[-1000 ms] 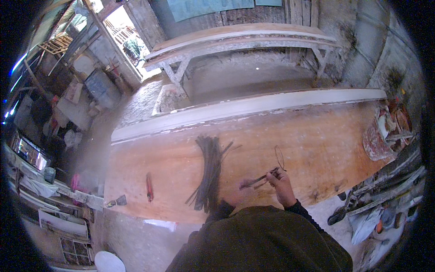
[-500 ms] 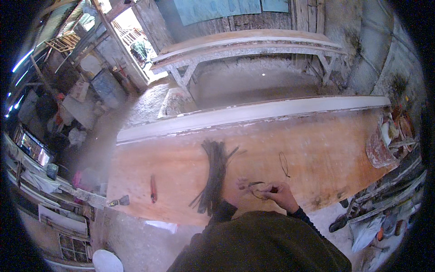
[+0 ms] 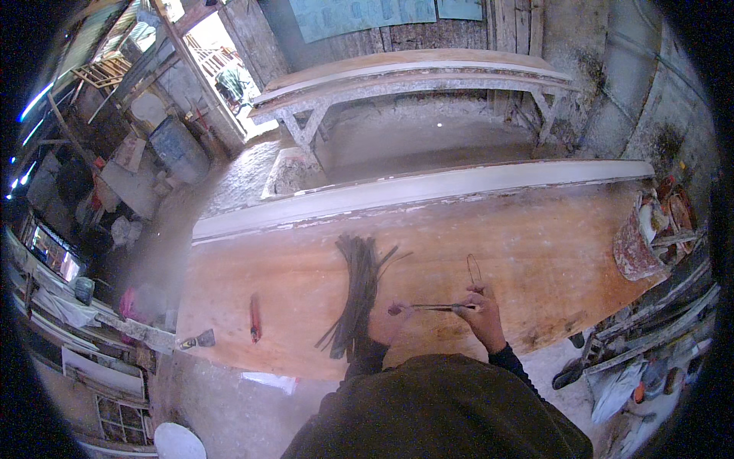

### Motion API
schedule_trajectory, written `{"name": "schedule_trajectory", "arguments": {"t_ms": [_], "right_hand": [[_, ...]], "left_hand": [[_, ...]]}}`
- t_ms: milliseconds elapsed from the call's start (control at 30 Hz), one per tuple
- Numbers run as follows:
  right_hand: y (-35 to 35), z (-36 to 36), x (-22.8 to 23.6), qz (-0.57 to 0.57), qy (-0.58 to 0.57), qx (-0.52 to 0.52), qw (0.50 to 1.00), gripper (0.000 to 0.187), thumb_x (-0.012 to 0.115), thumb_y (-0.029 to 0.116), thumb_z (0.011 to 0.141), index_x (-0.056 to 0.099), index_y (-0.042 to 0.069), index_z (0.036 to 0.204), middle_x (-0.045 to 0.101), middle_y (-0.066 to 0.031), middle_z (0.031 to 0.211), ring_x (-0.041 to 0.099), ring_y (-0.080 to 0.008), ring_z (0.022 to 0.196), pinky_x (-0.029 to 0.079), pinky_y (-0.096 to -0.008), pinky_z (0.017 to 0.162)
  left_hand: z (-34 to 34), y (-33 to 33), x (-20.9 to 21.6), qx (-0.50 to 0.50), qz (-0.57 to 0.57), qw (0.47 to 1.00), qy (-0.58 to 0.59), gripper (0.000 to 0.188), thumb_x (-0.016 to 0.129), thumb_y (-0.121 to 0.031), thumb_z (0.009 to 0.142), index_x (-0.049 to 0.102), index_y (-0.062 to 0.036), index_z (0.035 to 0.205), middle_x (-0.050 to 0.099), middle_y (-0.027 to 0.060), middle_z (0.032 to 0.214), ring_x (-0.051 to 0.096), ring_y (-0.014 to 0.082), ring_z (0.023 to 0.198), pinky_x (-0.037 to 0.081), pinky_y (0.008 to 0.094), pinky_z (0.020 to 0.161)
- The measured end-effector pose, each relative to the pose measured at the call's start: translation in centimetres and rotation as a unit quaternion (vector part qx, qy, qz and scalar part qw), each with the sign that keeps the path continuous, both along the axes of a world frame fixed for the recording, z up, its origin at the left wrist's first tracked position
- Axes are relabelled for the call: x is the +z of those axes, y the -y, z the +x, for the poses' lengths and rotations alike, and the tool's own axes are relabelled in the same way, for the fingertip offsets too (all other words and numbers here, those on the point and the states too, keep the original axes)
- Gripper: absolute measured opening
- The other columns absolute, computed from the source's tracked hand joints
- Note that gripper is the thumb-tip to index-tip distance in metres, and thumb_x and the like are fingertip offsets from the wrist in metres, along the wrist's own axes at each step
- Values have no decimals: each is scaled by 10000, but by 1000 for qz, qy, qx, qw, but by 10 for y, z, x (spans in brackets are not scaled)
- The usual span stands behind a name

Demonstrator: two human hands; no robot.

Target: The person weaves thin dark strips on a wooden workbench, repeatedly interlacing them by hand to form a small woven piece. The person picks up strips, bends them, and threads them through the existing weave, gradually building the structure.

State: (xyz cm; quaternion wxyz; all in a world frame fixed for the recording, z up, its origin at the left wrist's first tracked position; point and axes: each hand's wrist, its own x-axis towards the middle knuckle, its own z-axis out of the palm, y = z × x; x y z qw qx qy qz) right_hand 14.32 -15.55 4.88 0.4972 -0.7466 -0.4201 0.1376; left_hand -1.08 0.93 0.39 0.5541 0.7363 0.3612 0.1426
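Observation:
My left hand (image 3: 391,320) is closed on one end of a thin dark strip (image 3: 434,307), just right of a bundle. My right hand (image 3: 483,317) pinches the strip's other end, so it runs almost straight between the two hands above the wooden tabletop. The bundle of dark flat strips (image 3: 356,287) lies lengthwise on the table, with a few ends splaying out. Just beyond my right fingertips rests a thin dark loop (image 3: 473,267). What the strip is made of cannot be made out.
On the table's left lie a red tool (image 3: 255,317) and a putty knife (image 3: 200,340). A stained bucket (image 3: 636,243) stands at the right end. A long white board (image 3: 428,194) lines the far edge, and a bench (image 3: 413,76) stands beyond it.
The strip was bent in a curve between my hands and is now drawn out nearly straight. My right hand has turned more upright, and the hands are farther apart.

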Motion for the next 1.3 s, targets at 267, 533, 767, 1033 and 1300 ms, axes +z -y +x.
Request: {"name": "schedule_trajectory", "arguments": {"t_ms": [267,533,767,1033,1300], "right_hand": [[3,-14,3,-56,-405,266,873,235,643,141,726,616,8,918,557,-88,1014,516,-152,914,410,-298,776],[2,-6,-30,-55,-359,105,926,113,665,39,664,580,34,738,581,-13,710,531,-112,690,418,-271,664],[-9,-6,1,-26,17,-81,996,124,660,69,666,601,63,775,530,-60,675,522,-182,664,412,-287,623],[2,7,-4,-16,-8,-36,999,121,652,128,691,633,57,788,551,-97,841,521,-200,851,413,-304,714],[5,-4,-15,-19,-434,216,874,152,656,141,719,620,6,780,594,-64,897,542,-140,806,414,-301,743]], "left_hand": [[3,2,13,69,81,994,26,159,638,-164,709,624,-45,815,615,81,709,580,177,651,453,291,609],[8,17,-5,-28,-22,996,82,293,649,-128,710,548,-22,963,595,80,845,562,166,761,453,296,705],[4,31,23,-258,-213,926,176,324,622,-91,743,486,-19,1028,570,52,856,544,142,779,447,283,721],[0,10,-12,-55,-29,992,108,192,640,-157,734,575,-47,877,589,53,755,542,129,680,444,272,659],[4,-2,5,74,35,996,38,176,656,-158,706,615,-34,824,610,81,686,562,144,612,452,278,580]]}}
